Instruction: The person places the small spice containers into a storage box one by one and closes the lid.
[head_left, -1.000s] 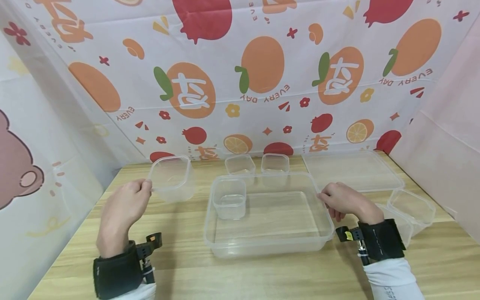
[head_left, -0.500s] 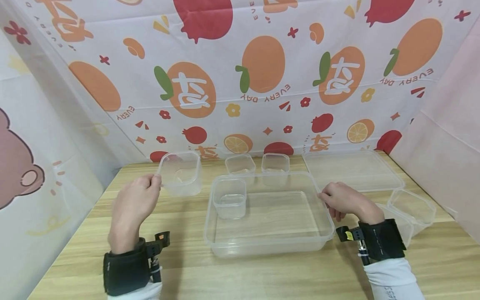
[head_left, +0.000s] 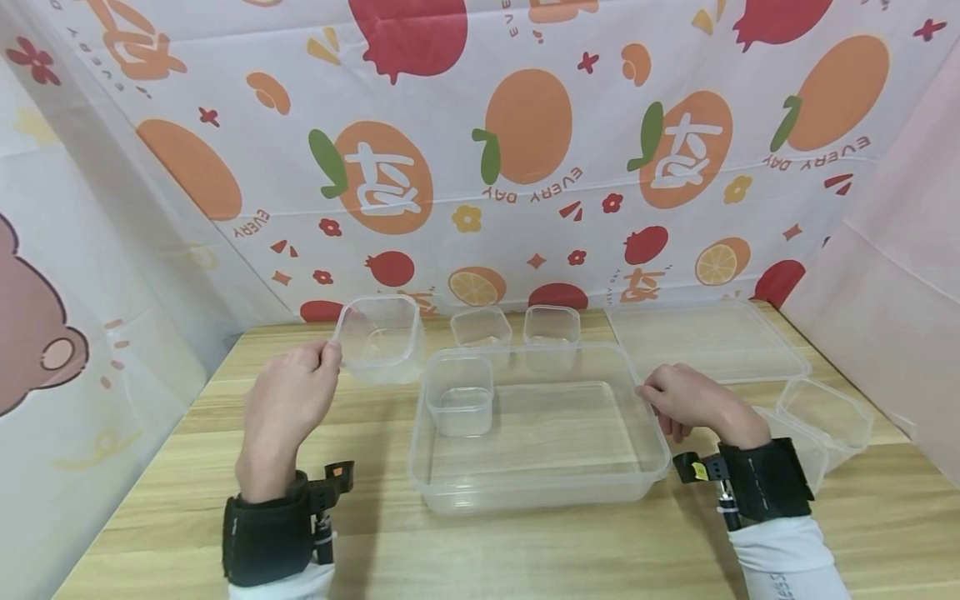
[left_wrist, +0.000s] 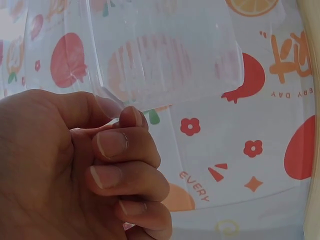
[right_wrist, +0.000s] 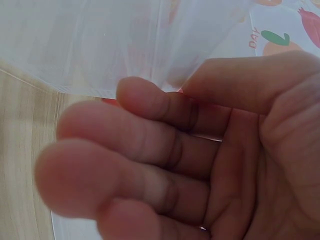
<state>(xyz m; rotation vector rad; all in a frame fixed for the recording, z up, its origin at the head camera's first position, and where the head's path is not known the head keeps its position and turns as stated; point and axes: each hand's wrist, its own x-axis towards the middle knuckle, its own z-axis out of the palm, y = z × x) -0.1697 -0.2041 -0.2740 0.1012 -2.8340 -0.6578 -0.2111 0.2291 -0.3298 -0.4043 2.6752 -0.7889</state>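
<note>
A clear plastic food container (head_left: 384,354), square with rounded corners, hangs above the table at the left. My left hand (head_left: 291,404) pinches its rim between thumb and index finger, the other fingers curled below, as the left wrist view shows. At the centre stands a large, shallow, clear rectangular container (head_left: 536,493). Its right rim is pinched by the thumb and index finger of my right hand (head_left: 693,404); the remaining fingers hang bent outside the wall. Inside the large container, in its back left corner, a small clear container (head_left: 460,421) stands upright.
Behind the large container stand two small clear containers, one left (head_left: 480,327) and one right (head_left: 552,323). A clear rectangular lid (head_left: 708,340) lies at the back right. Two more clear containers (head_left: 828,417) sit beside my right wrist. A printed curtain (head_left: 525,225) closes off the back.
My left hand has carried its container right and slightly back, closer to the large one. The right hand and the large container stay where they were.
</note>
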